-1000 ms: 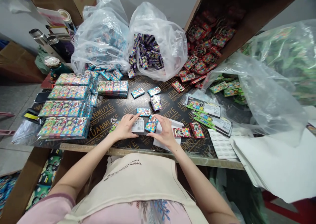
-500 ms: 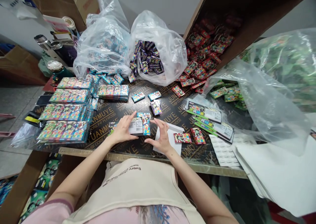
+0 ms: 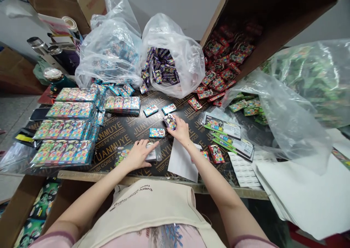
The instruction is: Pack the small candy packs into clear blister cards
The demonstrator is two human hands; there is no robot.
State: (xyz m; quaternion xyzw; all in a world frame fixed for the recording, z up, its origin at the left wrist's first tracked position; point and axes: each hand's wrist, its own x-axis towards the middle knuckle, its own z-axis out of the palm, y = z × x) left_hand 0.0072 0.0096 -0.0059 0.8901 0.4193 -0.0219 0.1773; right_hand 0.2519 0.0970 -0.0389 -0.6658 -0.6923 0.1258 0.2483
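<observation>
Black printed plywood tabletop (image 3: 123, 131) is bearing scattered packets: the right hand (image 3: 179, 130) is pinching a small shiny blue-purple foil packet (image 3: 170, 121), while the open left hand (image 3: 139, 154) is resting against a clear-wrapped barcode-labelled card (image 3: 151, 154).

The foil packets (image 3: 157, 132) look glossy, the film-faced plywood tabletop (image 3: 188, 126) smooth and dark, the clear plastic bags (image 3: 169, 29) thin and shiny, and the cardboard box (image 3: 273, 18) and paper sheet (image 3: 180, 160) matt.
</observation>
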